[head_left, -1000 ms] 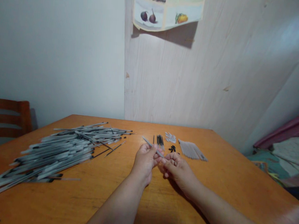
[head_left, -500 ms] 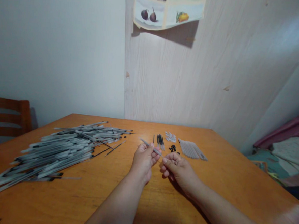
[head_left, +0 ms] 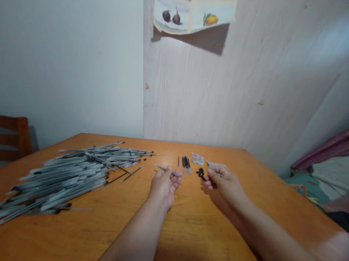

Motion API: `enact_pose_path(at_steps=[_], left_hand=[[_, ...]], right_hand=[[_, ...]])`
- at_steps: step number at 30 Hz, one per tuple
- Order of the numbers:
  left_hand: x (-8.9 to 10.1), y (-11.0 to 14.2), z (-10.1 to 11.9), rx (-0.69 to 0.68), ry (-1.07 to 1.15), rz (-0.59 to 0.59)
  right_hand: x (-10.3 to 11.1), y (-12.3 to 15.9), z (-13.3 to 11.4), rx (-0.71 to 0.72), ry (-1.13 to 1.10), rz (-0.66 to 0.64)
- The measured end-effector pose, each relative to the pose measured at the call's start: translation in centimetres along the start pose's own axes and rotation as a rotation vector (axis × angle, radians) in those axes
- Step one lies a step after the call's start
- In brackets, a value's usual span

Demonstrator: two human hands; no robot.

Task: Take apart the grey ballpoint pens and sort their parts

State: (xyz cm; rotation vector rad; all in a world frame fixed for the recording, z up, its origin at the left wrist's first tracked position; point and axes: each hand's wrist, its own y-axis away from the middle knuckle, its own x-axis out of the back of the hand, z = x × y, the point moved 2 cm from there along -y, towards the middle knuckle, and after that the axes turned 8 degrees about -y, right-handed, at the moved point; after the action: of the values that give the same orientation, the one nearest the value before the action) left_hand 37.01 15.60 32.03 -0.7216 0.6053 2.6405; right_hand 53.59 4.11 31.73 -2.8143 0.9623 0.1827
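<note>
My left hand point(head_left: 162, 188) is closed around a translucent grey pen barrel point(head_left: 174, 173), which points to the left and right across the fingers above the table. To its right my right hand point(head_left: 225, 183) has thumb and fingertips pinched together beside a small pile of black pen plugs point(head_left: 200, 172). Whatever lies in that pinch is too small to make out. Behind the right hand, the row of clear pen barrels is mostly hidden. Beyond the hands lie a row of dark pen refills point(head_left: 186, 164) and a cluster of clear pen caps point(head_left: 197, 158).
A large heap of pens point(head_left: 74, 175) covers the left side of the wooden table point(head_left: 186, 233), with loose refills point(head_left: 132, 174) at its edge. A wooden chair point(head_left: 22, 139) stands at the left. A fruit poster point(head_left: 196, 13) hangs on the wall.
My right hand has moved right, away from the left hand and over to the black plugs and the barrel row. My left hand, still holding the barrel, has shifted slightly left.
</note>
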Motion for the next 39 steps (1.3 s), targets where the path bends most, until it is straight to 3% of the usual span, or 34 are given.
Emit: enact_pose_path(at_steps=[6, 12, 25, 39], left_hand=[[-0.2, 0.3, -0.1, 0.008, -0.013, -0.003], [-0.1, 0.0, -0.3, 0.010, -0.016, -0.011], [-0.4, 0.6, 0.1, 0.023, -0.024, -0.010], [-0.2, 0.5, -0.1, 0.017, -0.030, -0.014]], right_hand=[[3.1, -3.0, -0.9, 0.184, 0.715, 0.141], [2.7, -5.1, -0.4, 0.035, 1.198, 0.110], [3.0, -7.3, 0.7, -0.040, 1.301, 0.072], [3.5, -7.0, 0.6, 0.007, 1.255, 0.069]])
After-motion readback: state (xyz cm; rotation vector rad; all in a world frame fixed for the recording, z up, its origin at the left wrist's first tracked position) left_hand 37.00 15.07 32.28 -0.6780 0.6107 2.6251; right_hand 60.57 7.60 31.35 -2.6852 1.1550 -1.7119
